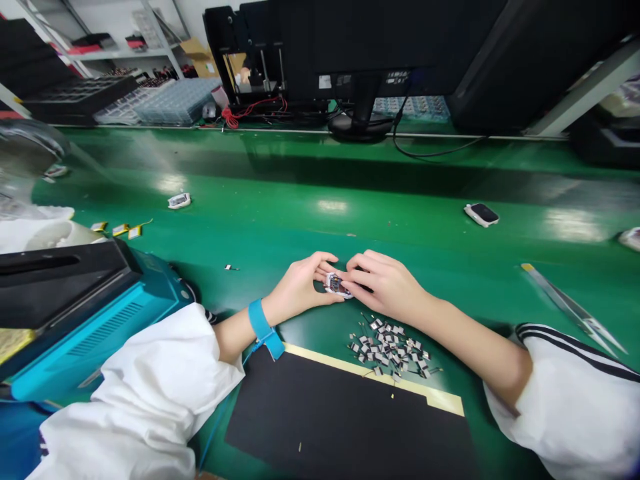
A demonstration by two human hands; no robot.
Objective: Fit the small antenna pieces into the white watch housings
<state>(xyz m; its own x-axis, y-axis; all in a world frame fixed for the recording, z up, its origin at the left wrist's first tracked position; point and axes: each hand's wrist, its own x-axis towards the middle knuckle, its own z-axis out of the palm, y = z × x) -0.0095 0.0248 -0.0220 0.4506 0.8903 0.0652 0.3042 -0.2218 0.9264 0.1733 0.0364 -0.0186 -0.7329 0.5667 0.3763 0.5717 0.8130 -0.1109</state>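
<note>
While both hands pinch it from either side, a small white device (334, 284) sits between the fingers (361, 265) of the left hand (296, 285) and the right hand (386, 285), closed on it just above the green bench (320, 223). A pile of small metal parts (387, 347) lies just below the right hand, near a black mat (340, 427). Tweezers (570, 307) lie well to the right. A blue strap (261, 320) circles the left wrist.

no writing can be read anywhere (the small labels (325, 81) on the monitor (370, 47) are too blurred).
</note>
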